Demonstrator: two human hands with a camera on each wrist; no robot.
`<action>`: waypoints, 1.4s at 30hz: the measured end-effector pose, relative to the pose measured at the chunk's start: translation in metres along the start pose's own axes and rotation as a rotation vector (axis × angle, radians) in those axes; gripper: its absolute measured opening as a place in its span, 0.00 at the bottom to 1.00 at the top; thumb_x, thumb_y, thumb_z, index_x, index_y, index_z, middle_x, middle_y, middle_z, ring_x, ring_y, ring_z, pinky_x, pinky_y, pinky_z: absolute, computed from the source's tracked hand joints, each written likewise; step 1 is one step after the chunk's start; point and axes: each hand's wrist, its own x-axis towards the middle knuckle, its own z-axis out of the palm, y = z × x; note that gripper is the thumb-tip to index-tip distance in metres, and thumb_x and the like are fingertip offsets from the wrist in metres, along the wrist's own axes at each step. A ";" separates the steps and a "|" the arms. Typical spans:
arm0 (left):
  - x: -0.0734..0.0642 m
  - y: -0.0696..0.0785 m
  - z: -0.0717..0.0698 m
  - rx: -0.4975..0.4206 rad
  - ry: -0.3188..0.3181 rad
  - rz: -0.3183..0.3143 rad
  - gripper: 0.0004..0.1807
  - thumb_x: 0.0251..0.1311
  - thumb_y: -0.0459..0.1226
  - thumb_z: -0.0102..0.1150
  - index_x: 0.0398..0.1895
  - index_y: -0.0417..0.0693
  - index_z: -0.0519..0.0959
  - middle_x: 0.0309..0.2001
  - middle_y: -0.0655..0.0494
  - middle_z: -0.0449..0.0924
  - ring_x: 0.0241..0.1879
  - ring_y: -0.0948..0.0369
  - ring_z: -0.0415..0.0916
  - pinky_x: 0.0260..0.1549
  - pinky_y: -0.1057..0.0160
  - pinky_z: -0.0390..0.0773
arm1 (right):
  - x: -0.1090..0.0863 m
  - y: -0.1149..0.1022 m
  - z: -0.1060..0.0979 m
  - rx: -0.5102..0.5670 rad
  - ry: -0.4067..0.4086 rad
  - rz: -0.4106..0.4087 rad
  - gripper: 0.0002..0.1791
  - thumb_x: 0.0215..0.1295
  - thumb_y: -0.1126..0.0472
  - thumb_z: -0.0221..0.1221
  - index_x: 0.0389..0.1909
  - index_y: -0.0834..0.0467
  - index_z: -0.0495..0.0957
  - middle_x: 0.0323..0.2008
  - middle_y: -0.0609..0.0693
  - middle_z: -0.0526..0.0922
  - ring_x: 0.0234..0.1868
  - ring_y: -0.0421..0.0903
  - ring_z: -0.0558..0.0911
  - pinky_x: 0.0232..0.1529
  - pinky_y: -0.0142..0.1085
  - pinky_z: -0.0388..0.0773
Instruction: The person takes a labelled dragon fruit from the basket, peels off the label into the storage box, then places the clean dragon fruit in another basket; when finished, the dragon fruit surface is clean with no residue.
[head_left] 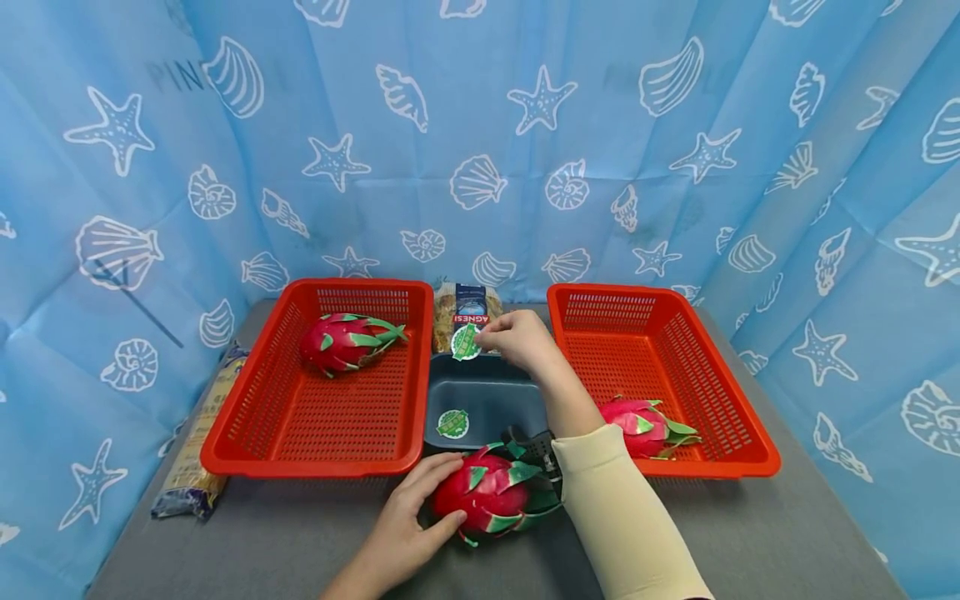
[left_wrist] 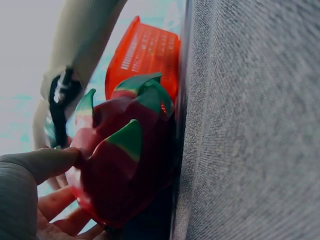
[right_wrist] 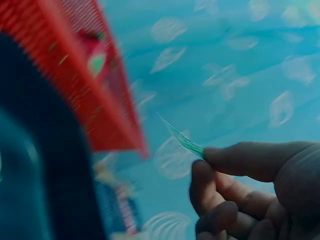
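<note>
My left hand grips a red dragon fruit with green-tipped scales at the front of the table. Its thumb and fingers lie along the near left end of the fruit, as the left wrist view also shows. Over the dark tray, my right hand pinches a round green-and-white sticker between thumb and forefinger. In the right wrist view the sticker appears almost edge-on and slightly bent. A similar sticker lies in the dark tray, near its front left corner.
On the left, a red basket holds one dragon fruit. The red basket on the right holds another dragon fruit, partly behind my right forearm. One pasta bag stands behind the tray; another pasta bag lies at the left edge.
</note>
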 end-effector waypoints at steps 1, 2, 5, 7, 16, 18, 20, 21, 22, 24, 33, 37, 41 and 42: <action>0.000 0.000 0.000 0.003 0.000 -0.001 0.30 0.60 0.38 0.74 0.67 0.53 0.77 0.66 0.59 0.73 0.64 0.55 0.72 0.60 0.60 0.76 | 0.007 0.005 0.003 -0.008 -0.029 0.029 0.08 0.66 0.58 0.69 0.35 0.60 0.89 0.30 0.55 0.86 0.18 0.41 0.67 0.22 0.35 0.67; 0.000 0.000 0.000 0.006 -0.001 -0.003 0.30 0.61 0.39 0.74 0.67 0.53 0.77 0.66 0.59 0.73 0.64 0.55 0.72 0.60 0.60 0.76 | 0.014 0.009 0.006 -0.027 -0.056 0.053 0.08 0.65 0.58 0.69 0.34 0.60 0.89 0.30 0.56 0.86 0.17 0.41 0.67 0.21 0.34 0.67; 0.000 0.001 -0.001 0.014 -0.003 -0.017 0.30 0.60 0.39 0.74 0.66 0.54 0.77 0.66 0.60 0.73 0.64 0.56 0.72 0.60 0.60 0.76 | 0.030 0.022 0.015 -0.095 -0.117 0.105 0.08 0.63 0.59 0.71 0.29 0.60 0.89 0.27 0.53 0.86 0.17 0.41 0.67 0.20 0.34 0.68; 0.000 0.002 -0.001 0.014 -0.007 -0.034 0.30 0.60 0.39 0.74 0.66 0.55 0.77 0.65 0.61 0.73 0.64 0.56 0.72 0.60 0.61 0.75 | 0.038 0.028 0.020 -0.139 -0.137 0.143 0.09 0.61 0.59 0.72 0.26 0.60 0.88 0.24 0.51 0.85 0.17 0.41 0.68 0.19 0.34 0.68; 0.002 0.004 -0.001 0.013 -0.030 -0.070 0.31 0.61 0.41 0.74 0.67 0.58 0.76 0.66 0.64 0.72 0.64 0.58 0.71 0.60 0.59 0.76 | 0.057 0.040 0.035 -0.350 -0.223 0.258 0.10 0.61 0.61 0.73 0.23 0.61 0.88 0.18 0.48 0.84 0.14 0.42 0.68 0.18 0.35 0.74; 0.001 0.005 -0.001 0.008 -0.031 -0.078 0.30 0.61 0.41 0.73 0.67 0.58 0.76 0.66 0.64 0.72 0.64 0.58 0.70 0.60 0.60 0.76 | 0.057 0.041 0.037 -0.365 -0.239 0.255 0.09 0.62 0.62 0.71 0.25 0.62 0.89 0.20 0.49 0.86 0.15 0.41 0.69 0.21 0.36 0.78; 0.001 0.005 -0.001 -0.001 -0.028 -0.082 0.30 0.62 0.42 0.73 0.67 0.59 0.76 0.65 0.63 0.72 0.64 0.57 0.71 0.60 0.60 0.75 | 0.058 0.042 0.038 -0.360 -0.249 0.261 0.08 0.63 0.64 0.70 0.27 0.63 0.89 0.21 0.49 0.86 0.16 0.41 0.70 0.23 0.36 0.80; 0.001 0.006 -0.002 -0.005 -0.027 -0.083 0.29 0.62 0.42 0.73 0.67 0.59 0.76 0.65 0.63 0.72 0.64 0.57 0.71 0.60 0.60 0.75 | 0.058 0.042 0.038 -0.355 -0.253 0.269 0.07 0.64 0.65 0.69 0.27 0.63 0.89 0.22 0.50 0.86 0.17 0.41 0.70 0.24 0.36 0.81; 0.001 0.006 -0.002 -0.011 -0.028 -0.085 0.29 0.63 0.43 0.72 0.67 0.59 0.76 0.65 0.62 0.72 0.64 0.57 0.71 0.60 0.60 0.76 | 0.058 0.043 0.038 -0.349 -0.257 0.275 0.07 0.64 0.65 0.69 0.28 0.64 0.89 0.22 0.50 0.87 0.17 0.41 0.70 0.25 0.37 0.81; 0.001 0.005 -0.002 -0.015 -0.030 -0.085 0.29 0.63 0.43 0.72 0.67 0.59 0.76 0.65 0.62 0.72 0.64 0.57 0.71 0.60 0.60 0.75 | 0.057 0.043 0.038 -0.360 -0.266 0.287 0.07 0.64 0.66 0.68 0.27 0.64 0.89 0.21 0.50 0.85 0.18 0.42 0.72 0.27 0.37 0.82; -0.001 0.002 -0.001 0.014 -0.049 -0.084 0.31 0.61 0.41 0.73 0.68 0.56 0.76 0.66 0.64 0.71 0.64 0.58 0.71 0.59 0.61 0.76 | 0.052 0.040 0.040 -0.463 -0.365 0.277 0.11 0.69 0.62 0.66 0.29 0.66 0.86 0.18 0.50 0.73 0.21 0.44 0.74 0.35 0.41 0.85; 0.000 0.002 -0.001 0.016 -0.049 -0.090 0.31 0.61 0.41 0.73 0.68 0.57 0.76 0.66 0.64 0.71 0.64 0.58 0.71 0.59 0.61 0.76 | 0.048 0.036 0.037 -0.482 -0.384 0.267 0.12 0.71 0.59 0.64 0.35 0.66 0.86 0.25 0.53 0.80 0.26 0.46 0.78 0.38 0.42 0.85; 0.000 0.003 -0.002 0.008 -0.047 -0.096 0.31 0.60 0.42 0.74 0.68 0.58 0.76 0.66 0.65 0.71 0.64 0.58 0.71 0.59 0.61 0.76 | 0.042 0.028 0.031 -0.470 -0.370 0.222 0.13 0.72 0.57 0.64 0.37 0.66 0.85 0.32 0.57 0.84 0.28 0.47 0.79 0.40 0.45 0.85; 0.000 0.003 -0.002 0.007 -0.047 -0.095 0.31 0.60 0.42 0.74 0.68 0.58 0.76 0.66 0.65 0.71 0.64 0.58 0.71 0.59 0.61 0.76 | 0.040 0.026 0.029 -0.464 -0.361 0.207 0.14 0.72 0.57 0.64 0.37 0.66 0.84 0.32 0.57 0.84 0.27 0.47 0.78 0.40 0.45 0.85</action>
